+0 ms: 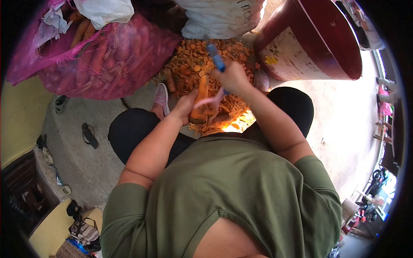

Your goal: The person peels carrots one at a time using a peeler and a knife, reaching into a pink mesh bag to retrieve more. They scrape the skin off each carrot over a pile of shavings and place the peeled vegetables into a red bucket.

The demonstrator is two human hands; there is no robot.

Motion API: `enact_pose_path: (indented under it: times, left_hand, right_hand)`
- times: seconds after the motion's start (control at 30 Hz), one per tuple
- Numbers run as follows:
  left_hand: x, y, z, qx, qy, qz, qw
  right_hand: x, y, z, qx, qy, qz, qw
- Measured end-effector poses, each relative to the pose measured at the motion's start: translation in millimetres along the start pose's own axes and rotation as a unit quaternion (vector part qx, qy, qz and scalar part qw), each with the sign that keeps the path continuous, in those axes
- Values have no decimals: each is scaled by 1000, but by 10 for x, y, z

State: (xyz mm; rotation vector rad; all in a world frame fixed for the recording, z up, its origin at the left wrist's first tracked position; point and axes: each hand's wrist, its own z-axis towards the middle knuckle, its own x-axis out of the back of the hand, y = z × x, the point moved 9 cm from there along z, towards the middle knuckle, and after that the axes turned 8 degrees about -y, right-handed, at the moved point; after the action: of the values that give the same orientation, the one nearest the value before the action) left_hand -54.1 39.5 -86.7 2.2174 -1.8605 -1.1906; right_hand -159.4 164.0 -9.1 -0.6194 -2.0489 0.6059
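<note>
My left hand is wrapped round a carrot, which is bright orange at its far end and darker toward me. Closed in my right hand is a peeler. Its pink forked head lies across the carrot, and a blue, motion-blurred handle sticks out beyond my fist. Below both hands spreads a heap of orange peelings and round carrot slices on the floor between my feet.
A pink mesh sack full of carrots stands at the far left. Beyond the heap sits a white sack. A large dark red bucket leans at the right. One loose sandal lies on the concrete floor to the left.
</note>
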Motion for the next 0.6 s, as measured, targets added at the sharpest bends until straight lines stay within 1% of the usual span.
enact_pose_path:
  times: [0.03,0.1,0.13,0.2,0.23,0.33,0.37,0.43,0.47,0.5,0.53,0.6]
  left_hand:
    - [-30,33,-36,2,12,2,1000]
    - [-19,22,9,-4,-35,44,998]
    - [-29,12,26,-7,-59,66,996]
    - [3,-34,53,-10,-24,35,999]
    - [19,-34,55,-12,-6,19,1000]
    - [-21,12,-32,14,-18,-1,1000]
    - [-64,48,-73,13,-15,-1,1000]
    - [-147,101,-138,10,-9,1,1000]
    - [-110,55,-98,11,-21,8,1000]
    - [-21,-24,-20,11,-32,15,999]
    - [-4,-37,6,11,-42,22,999]
    - [-2,-11,-6,15,-27,24,999]
  right_hand:
    - [-26,42,26,-8,4,-4,1000]
    - [-97,160,116,-26,10,-11,1000]
    - [14,209,147,-31,31,-4,999]
    - [291,324,202,-38,75,9,996]
    - [298,313,178,-36,95,-7,995]
    - [93,25,10,22,56,-3,998]
    - [48,-127,-91,36,35,-37,998]
    - [-11,-39,-58,0,2,22,1000]
    - [-39,7,-33,-19,-13,53,998]
    - [54,96,51,-15,37,15,999]
    - [126,109,90,-2,50,12,999]
    - [227,85,105,22,77,3,997]
